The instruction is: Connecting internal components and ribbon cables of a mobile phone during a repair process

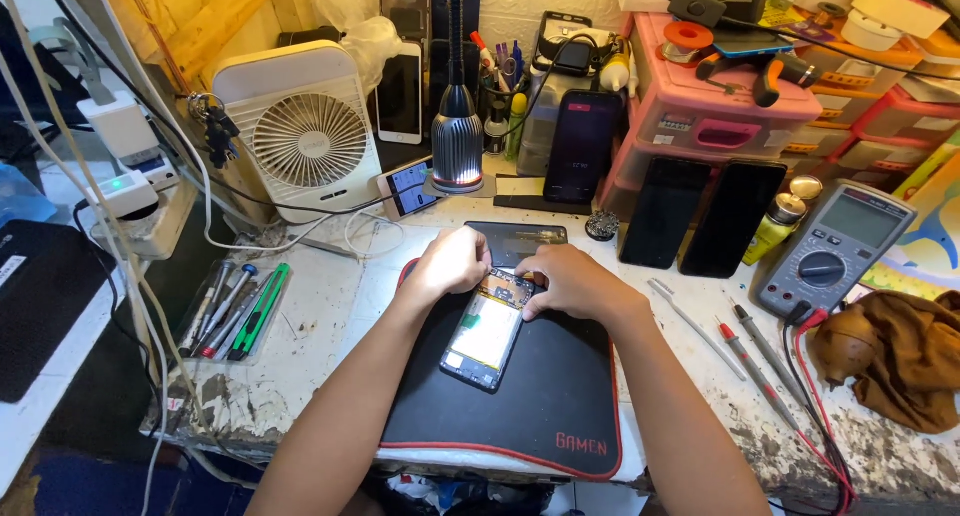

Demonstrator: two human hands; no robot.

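An opened smartphone (487, 333) with its back cover off lies on a black mat with red edging (540, 406); its battery and circuit board show. My left hand (450, 261) rests curled at the phone's top left corner. My right hand (570, 281) presses its fingertips on the top end of the phone, over the board. Whether a small part or tool is pinched between the fingers is hidden. A dark phone cover (515, 241) lies just behind the hands.
A white desk fan (305, 136) and a lamp (457, 146) stand at the back. Screwdrivers and tweezers (230, 311) lie to the left. A multimeter (835, 246) with probes (750, 351), two dark phones (700, 216) and pink drawers (710, 106) are on the right.
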